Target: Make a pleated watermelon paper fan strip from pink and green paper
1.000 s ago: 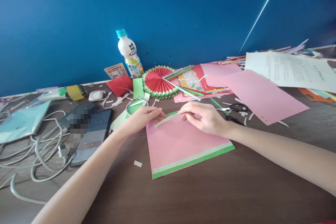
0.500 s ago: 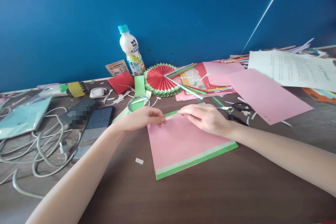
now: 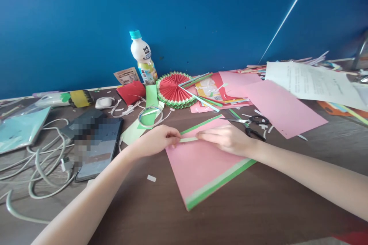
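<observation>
A pink paper sheet lies slantwise on the table, with a green band along its near edge and another along its far edge. Beside the near green band runs a pale green stripe. Over the sheet, a narrow pale green paper strip stretches between my hands. My left hand pinches its left end, thumb and fingers closed. The fingers of my right hand are pressed together on its other end, low over the sheet. Scissors with black handles lie just beyond my right hand.
A roll of clear tape rests on green paper beyond my left hand. Behind stand a bottle and a red folded paper fan. Phone and cables lie left; pink and printed sheets lie right.
The pale strip now sits nearer, away from the far green band, which shows more fully. The pink sheet has turned, its near left corner shifting right and closer. Both hands still grip the strip.
</observation>
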`<state>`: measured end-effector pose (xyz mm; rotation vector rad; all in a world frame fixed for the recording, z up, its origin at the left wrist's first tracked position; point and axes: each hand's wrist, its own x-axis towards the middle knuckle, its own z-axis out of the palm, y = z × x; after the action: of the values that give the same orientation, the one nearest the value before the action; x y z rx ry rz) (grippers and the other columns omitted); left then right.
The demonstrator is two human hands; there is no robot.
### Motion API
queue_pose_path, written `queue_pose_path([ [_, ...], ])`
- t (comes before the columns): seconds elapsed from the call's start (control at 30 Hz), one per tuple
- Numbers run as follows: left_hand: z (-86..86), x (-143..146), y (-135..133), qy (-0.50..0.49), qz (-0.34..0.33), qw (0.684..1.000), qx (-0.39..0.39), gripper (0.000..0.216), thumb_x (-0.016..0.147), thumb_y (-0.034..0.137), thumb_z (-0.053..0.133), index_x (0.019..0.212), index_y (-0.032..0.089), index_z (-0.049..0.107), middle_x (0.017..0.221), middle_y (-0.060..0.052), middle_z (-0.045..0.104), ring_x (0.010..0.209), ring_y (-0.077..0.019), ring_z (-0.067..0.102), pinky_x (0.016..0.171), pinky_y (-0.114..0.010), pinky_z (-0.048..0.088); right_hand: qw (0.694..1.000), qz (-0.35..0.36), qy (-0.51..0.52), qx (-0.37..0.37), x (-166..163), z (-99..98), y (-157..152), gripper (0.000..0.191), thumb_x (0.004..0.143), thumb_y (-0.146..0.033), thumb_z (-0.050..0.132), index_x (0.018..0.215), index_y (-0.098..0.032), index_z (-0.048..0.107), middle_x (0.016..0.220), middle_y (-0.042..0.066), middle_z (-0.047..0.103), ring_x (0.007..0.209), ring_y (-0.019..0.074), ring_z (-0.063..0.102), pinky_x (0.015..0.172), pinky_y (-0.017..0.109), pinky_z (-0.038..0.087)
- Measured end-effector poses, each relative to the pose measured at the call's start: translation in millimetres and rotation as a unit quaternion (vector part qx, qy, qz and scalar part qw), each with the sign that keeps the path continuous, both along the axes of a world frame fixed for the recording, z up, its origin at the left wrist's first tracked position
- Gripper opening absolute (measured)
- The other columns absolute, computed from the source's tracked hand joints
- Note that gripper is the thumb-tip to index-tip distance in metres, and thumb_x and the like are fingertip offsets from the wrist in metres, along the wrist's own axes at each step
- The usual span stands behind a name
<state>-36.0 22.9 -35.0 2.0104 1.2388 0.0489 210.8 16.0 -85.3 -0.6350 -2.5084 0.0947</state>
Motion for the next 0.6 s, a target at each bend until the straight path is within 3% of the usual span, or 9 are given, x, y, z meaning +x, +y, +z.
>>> queue_pose_path([
  [0.27,6.5,5.7,-11.7,0.015,-0.021,1.0,-0.015,0.02,0.079,0.027,0.043,0.077,0.025,0.063,0.074,0.004,0.064,0.072,-0.0143,0.057,0.065,-0.023,0.038,0.999,-0.043,0.008,-0.004,3.4,-1.6,-34.8,0.034,0.088,-0.006,0.038,0.111,-0.013,0.062,0.111,0.01,0.066,0.103,0.0183,0.062,0.089,0.031,0.054],
  [0.47,13.5,-3.1,-7.0,0.091,0.017,0.996,0.007,0.02,0.079,0.028,0.041,0.072,0.022,0.059,0.072,0.002,0.063,0.069,-0.0154,0.056,0.06,-0.025,0.035,0.993,-0.108,-0.011,-0.05,-36.0,4.7,-46.6,0.036,0.083,-0.002,0.043,0.111,-0.015,0.062,0.109,0.011,0.067,0.106,0.023,0.061,0.084,0.036,0.056],
  [0.6,16.9,-9.4,-6.0,0.107,0.008,0.994,-0.005,0.019,0.078,0.035,0.045,0.075,0.023,0.059,0.077,0.001,0.063,0.073,-0.0168,0.056,0.061,-0.026,0.035,0.983,-0.133,0.051,-0.118,-44.8,11.7,-40.9,0.023,0.088,-0.017,0.047,0.104,-0.019,0.063,0.104,0.007,0.069,0.091,0.0204,0.066,0.075,0.033,0.057],
])
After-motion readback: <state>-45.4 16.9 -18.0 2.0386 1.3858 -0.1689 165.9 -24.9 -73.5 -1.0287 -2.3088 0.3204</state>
